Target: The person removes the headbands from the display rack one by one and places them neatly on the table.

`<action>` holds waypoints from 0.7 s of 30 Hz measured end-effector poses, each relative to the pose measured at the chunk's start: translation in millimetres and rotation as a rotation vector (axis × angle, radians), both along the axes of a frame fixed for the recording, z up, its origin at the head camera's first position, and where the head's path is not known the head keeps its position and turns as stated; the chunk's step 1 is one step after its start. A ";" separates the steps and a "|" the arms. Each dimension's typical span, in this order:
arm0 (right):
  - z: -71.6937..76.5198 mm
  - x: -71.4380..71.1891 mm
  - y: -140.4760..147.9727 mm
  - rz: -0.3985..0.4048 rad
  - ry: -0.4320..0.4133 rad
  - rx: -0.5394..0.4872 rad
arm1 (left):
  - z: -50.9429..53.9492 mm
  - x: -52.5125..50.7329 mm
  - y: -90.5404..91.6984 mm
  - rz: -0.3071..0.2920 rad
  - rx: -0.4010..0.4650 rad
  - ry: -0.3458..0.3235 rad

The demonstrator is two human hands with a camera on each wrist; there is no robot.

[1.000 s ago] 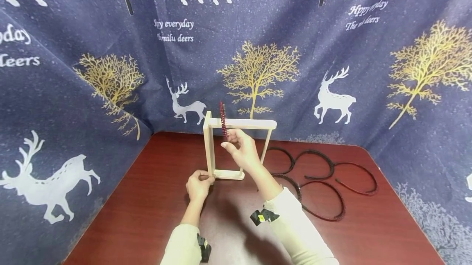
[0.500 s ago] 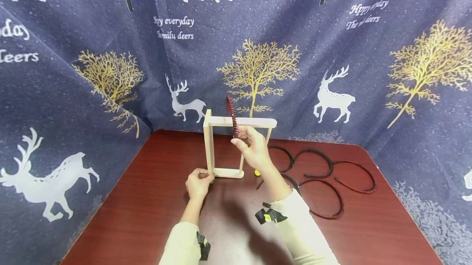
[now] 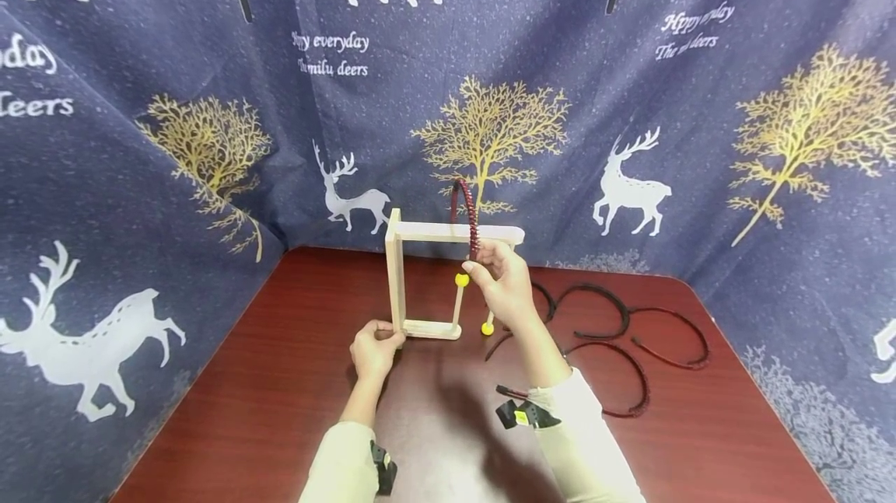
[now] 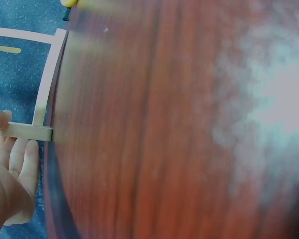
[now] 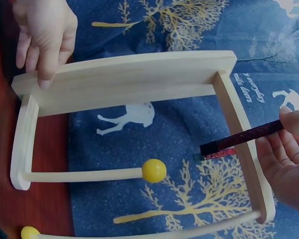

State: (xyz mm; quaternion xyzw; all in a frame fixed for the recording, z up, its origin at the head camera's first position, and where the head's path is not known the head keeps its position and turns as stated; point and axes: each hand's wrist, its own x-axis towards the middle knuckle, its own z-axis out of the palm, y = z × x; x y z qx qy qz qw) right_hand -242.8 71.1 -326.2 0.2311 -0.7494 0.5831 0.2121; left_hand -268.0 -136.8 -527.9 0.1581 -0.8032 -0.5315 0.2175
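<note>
My left hand (image 3: 372,347) grips the lower corner of a pale wooden rack (image 3: 395,277). In the left wrist view, the thumb and fingers lie on either side of its wooden board (image 4: 27,131). My right hand (image 3: 505,281) pinches a dark red toothed headband (image 3: 470,215), arched above the rack's top bar (image 3: 427,232). In the right wrist view, one leg of the headband (image 5: 254,134) passes in front of that bar, the other behind it. Two rods on the rack end in yellow balls: an upright one (image 3: 461,280) and a hanging one (image 3: 487,329).
On the reddish table (image 3: 280,378) to the right lie several headbands, among them a black one (image 3: 605,293), a red one (image 3: 693,324) and another red one (image 3: 640,378). A blue patterned cloth (image 3: 532,44) hangs behind and at the sides.
My right hand has moved right along the top bar with the headband, which has turned so its arch shows. The yellow balls have come into sight. My left hand stays at the rack's corner.
</note>
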 end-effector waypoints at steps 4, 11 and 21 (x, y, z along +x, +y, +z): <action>-11.9 -9.4 8.9 -0.016 0.009 -0.031 | -1.0 0.6 0.2 0.007 -0.002 -0.004; -18.9 -13.6 21.0 -0.014 0.098 -0.094 | 0.7 2.6 0.9 0.000 0.012 -0.014; 8.0 9.9 29.8 -0.057 0.075 -0.099 | 2.1 1.7 0.6 -0.012 0.023 -0.021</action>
